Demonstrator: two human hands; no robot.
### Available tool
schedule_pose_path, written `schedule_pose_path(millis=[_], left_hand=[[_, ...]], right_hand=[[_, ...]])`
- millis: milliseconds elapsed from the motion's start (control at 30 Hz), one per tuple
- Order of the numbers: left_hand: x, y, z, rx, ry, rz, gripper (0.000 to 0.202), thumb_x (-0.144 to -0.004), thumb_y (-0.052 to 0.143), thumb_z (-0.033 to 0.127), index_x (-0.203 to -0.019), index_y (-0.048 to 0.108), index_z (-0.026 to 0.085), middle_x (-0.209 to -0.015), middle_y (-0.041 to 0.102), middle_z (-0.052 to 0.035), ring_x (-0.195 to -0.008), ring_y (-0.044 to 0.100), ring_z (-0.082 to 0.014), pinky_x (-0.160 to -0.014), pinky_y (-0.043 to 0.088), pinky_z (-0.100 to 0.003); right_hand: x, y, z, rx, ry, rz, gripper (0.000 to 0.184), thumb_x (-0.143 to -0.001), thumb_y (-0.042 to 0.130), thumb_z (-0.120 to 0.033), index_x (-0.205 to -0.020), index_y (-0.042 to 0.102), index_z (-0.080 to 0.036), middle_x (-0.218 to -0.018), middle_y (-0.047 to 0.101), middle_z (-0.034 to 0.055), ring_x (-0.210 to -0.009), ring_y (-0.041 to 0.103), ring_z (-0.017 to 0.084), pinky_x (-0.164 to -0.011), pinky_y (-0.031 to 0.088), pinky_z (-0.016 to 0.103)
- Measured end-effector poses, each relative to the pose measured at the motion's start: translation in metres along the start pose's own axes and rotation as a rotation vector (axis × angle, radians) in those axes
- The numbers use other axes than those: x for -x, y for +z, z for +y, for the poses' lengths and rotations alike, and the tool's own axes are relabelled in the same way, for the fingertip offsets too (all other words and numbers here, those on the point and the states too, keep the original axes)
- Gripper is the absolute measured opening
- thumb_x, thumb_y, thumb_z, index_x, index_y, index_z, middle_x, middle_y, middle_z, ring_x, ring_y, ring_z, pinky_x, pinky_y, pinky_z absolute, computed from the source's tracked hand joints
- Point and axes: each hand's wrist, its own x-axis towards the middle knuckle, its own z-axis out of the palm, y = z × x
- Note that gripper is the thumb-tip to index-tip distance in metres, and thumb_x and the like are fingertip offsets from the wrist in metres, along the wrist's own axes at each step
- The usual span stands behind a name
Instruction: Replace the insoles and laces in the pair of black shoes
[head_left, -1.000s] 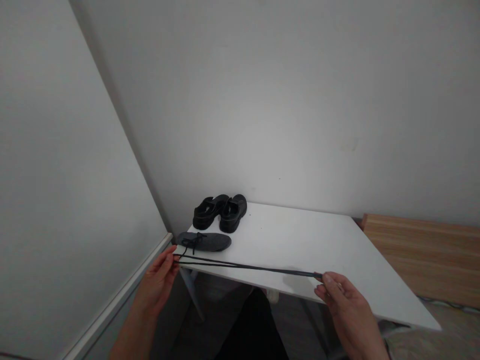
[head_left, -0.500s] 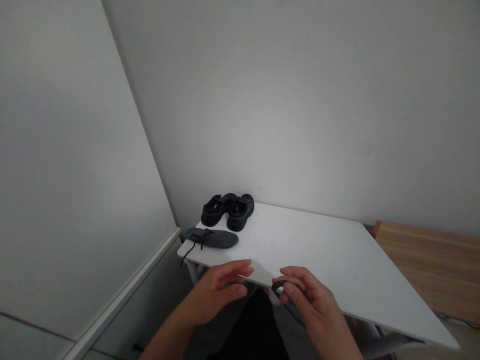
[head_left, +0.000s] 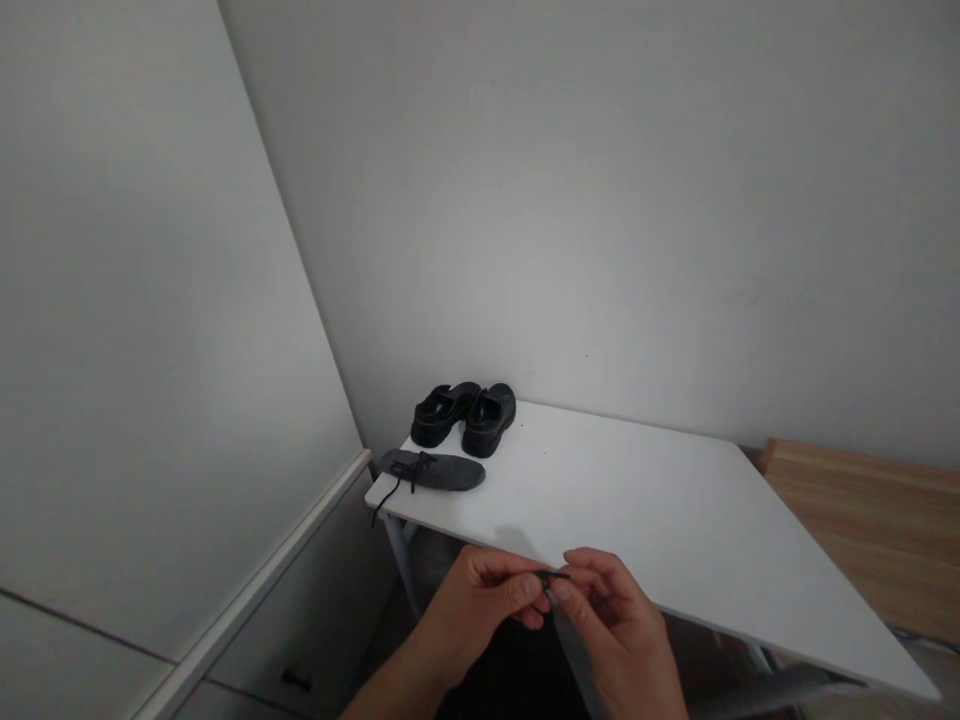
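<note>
Nearest, at the lower edge of the view, the two hands meet in front of the table's near edge; the left hand [head_left: 480, 608] has its fingers curled inward, thumb and forefinger pinched narrowly on one end of a short dark stretch of shoelace [head_left: 555, 576]; the right hand [head_left: 613, 628] faces it, fingertips closed on the same bit of lace from the other side; the thumbs almost touch, and only a small dark length shows between them. How much more of the lace is gathered inside the fists cannot be told; a blurred grey strip runs down below the right hand. Under the hands lie a dark lap and floor.

Just beyond the knuckles is the white table [head_left: 675, 520], its front edge running down to the right. On its far left corner lies a flat grey insole [head_left: 446, 470], set lengthwise along the edge; a second black lace [head_left: 411, 470] lies knotted over its left end, one strand hanging off the table's corner. Just behind the insole stands a pair of black shoes [head_left: 466, 414], side by side and touching, toes toward the camera, close to the wall.

To the right of the table, a wooden surface [head_left: 862, 510] abuts it; on the left a white panel [head_left: 150, 400] slopes away; behind everything a plain grey wall [head_left: 600, 200].
</note>
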Motion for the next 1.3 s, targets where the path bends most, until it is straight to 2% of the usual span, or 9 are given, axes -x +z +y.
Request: schedule_pose_path(millis=[133, 333, 533, 633, 733, 833, 1000, 1200, 1300], left_hand=[[0.001, 0.003, 0.003, -0.031, -0.022, 0.041, 0.022, -0.070, 0.067, 0.033, -0.074, 0.071, 0.012, -0.060, 0.060, -0.0021, -0.054, 0.050, -0.0084, -0.057, 0.039, -0.022], [-0.002, 0.005, -0.001, -0.053, -0.014, 0.124, 0.018, -0.071, 0.064, 0.030, -0.068, 0.067, 0.012, -0.052, 0.051, 0.0026, -0.052, 0.042, -0.0063, -0.054, 0.032, -0.020], [-0.005, 0.003, -0.008, -0.028, -0.049, 0.140, 0.021, -0.070, 0.064, 0.033, -0.074, 0.066, 0.013, -0.051, 0.045, 0.0052, -0.047, 0.032, -0.0050, -0.047, 0.022, -0.021], [-0.004, 0.005, -0.005, -0.052, -0.045, 0.145, 0.019, -0.068, 0.065, 0.032, -0.072, 0.067, 0.014, -0.052, 0.047, 0.0045, -0.049, 0.033, -0.0054, -0.049, 0.025, -0.020], [-0.002, 0.007, -0.001, -0.098, -0.017, 0.133, 0.017, -0.068, 0.066, 0.031, -0.071, 0.068, 0.014, -0.059, 0.056, 0.0017, -0.056, 0.042, -0.0079, -0.058, 0.033, -0.022], [-0.002, 0.007, 0.001, -0.129, -0.015, 0.127, 0.017, -0.069, 0.065, 0.031, -0.070, 0.069, 0.015, -0.059, 0.058, 0.0011, -0.057, 0.044, -0.0090, -0.061, 0.035, -0.023], [-0.003, 0.007, -0.001, -0.179, 0.001, 0.125, 0.015, -0.069, 0.064, 0.029, -0.067, 0.067, 0.014, -0.060, 0.057, 0.0015, -0.059, 0.044, -0.0090, -0.059, 0.034, -0.022], [-0.002, 0.002, -0.008, -0.231, -0.070, 0.073, 0.019, -0.071, 0.060, 0.031, -0.064, 0.061, 0.013, -0.048, 0.042, 0.0062, -0.045, 0.031, -0.0053, -0.047, 0.024, -0.021], [0.000, -0.002, -0.015, -0.258, -0.081, 0.019, 0.025, -0.074, 0.057, 0.037, -0.068, 0.063, 0.013, -0.052, 0.046, 0.0042, -0.046, 0.034, -0.0059, -0.047, 0.023, -0.022]], right_hand=[[-0.002, -0.006, -0.001, 0.090, 0.019, 0.078, 0.035, -0.063, 0.070, -0.044, -0.086, 0.059, -0.019, -0.070, 0.066, 0.0036, -0.065, 0.061, 0.016, -0.061, 0.049, 0.026], [-0.001, -0.007, 0.010, 0.094, 0.015, -0.020, 0.035, -0.066, 0.069, -0.040, -0.093, 0.061, -0.021, -0.088, 0.066, 0.0059, -0.077, 0.060, 0.017, -0.069, 0.049, 0.027], [0.001, -0.009, 0.010, 0.202, -0.080, -0.022, 0.025, -0.071, 0.065, -0.038, -0.090, 0.064, -0.021, -0.075, 0.059, 0.0012, -0.069, 0.055, 0.014, -0.064, 0.046, 0.024], [0.001, -0.010, 0.007, 0.230, -0.094, -0.041, 0.021, -0.072, 0.063, -0.039, -0.083, 0.066, -0.020, -0.073, 0.059, 0.0019, -0.067, 0.055, 0.014, -0.063, 0.046, 0.025], [0.001, -0.010, 0.006, 0.248, -0.090, -0.041, 0.022, -0.072, 0.064, -0.039, -0.082, 0.067, -0.020, -0.074, 0.060, 0.0024, -0.067, 0.055, 0.015, -0.062, 0.046, 0.025], [0.001, -0.010, 0.006, 0.254, -0.079, -0.049, 0.023, -0.072, 0.063, -0.040, -0.082, 0.067, -0.020, -0.075, 0.062, 0.0030, -0.069, 0.056, 0.016, -0.064, 0.046, 0.026], [0.002, -0.010, 0.007, 0.253, -0.090, -0.056, 0.022, -0.072, 0.063, -0.040, -0.081, 0.067, -0.021, -0.072, 0.060, 0.0018, -0.066, 0.054, 0.014, -0.061, 0.043, 0.025], [0.003, -0.009, 0.011, 0.246, -0.069, -0.105, 0.021, -0.073, 0.061, -0.041, -0.075, 0.065, -0.020, -0.067, 0.056, 0.0007, -0.062, 0.050, 0.014, -0.059, 0.041, 0.024], [0.003, -0.010, 0.016, 0.206, -0.060, -0.157, 0.023, -0.073, 0.061, -0.042, -0.068, 0.061, -0.019, -0.067, 0.053, 0.0009, -0.064, 0.050, 0.014, -0.061, 0.042, 0.025]])
